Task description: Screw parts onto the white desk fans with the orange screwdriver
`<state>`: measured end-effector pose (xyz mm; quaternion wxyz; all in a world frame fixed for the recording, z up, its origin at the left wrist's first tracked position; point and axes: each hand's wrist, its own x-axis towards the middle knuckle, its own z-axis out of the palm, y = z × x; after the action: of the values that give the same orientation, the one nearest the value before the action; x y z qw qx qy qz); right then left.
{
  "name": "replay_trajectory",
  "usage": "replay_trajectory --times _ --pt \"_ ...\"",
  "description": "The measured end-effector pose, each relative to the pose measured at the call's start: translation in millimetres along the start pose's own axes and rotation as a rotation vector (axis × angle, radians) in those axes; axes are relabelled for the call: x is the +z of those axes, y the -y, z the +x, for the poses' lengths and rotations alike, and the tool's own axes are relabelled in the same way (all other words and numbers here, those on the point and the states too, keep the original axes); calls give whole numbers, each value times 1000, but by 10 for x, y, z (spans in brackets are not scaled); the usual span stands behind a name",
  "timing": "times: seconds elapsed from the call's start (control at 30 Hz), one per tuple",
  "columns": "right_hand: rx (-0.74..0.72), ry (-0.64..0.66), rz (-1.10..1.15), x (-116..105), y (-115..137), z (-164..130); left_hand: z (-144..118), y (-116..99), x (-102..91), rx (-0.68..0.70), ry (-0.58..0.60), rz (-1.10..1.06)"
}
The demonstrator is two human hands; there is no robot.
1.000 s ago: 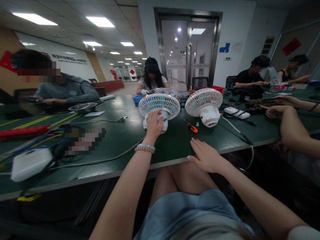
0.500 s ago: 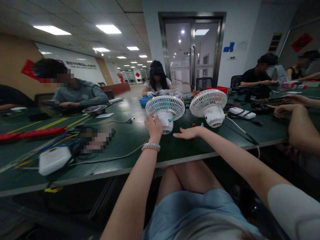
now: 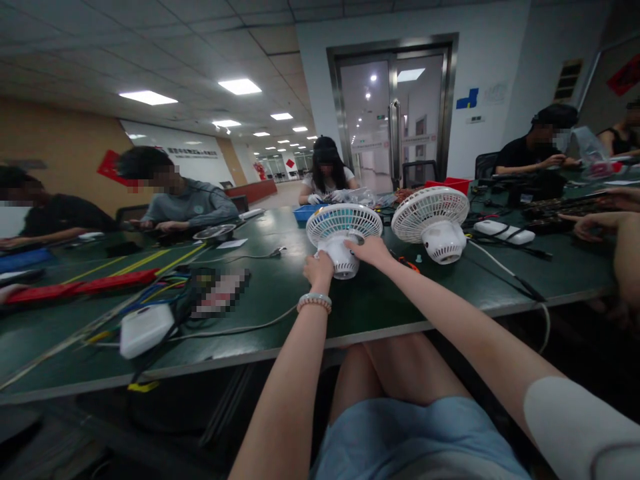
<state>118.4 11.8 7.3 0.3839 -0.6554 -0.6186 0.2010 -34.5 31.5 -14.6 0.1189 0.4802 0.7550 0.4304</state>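
White fan (image 3: 344, 230) now held by both hands, a little back from the near edge of the bench (image 3: 270, 280).
The right hand (image 3: 371, 252) has been brought from that edge to the motor housing (image 3: 346, 260), so support is now given from both sides; the left hand's (image 3: 319, 268) grip is curled at the housing's left, tightness not discernible. The slotted grille is tilted upward, turquoise showing through; the housing's rounded end is vented.
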Motion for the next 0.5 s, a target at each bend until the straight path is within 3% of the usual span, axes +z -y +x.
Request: replay_trajectory --times 0.13,0.2,0.5 --pt "166 249 481 100 -204 50 3 -14 -17 -5 40 24" --pt "178 286 610 128 -248 69 7 -13 -18 -14 40 36" --pt "1 210 547 185 -261 -26 194 52 62 -7 155 67"
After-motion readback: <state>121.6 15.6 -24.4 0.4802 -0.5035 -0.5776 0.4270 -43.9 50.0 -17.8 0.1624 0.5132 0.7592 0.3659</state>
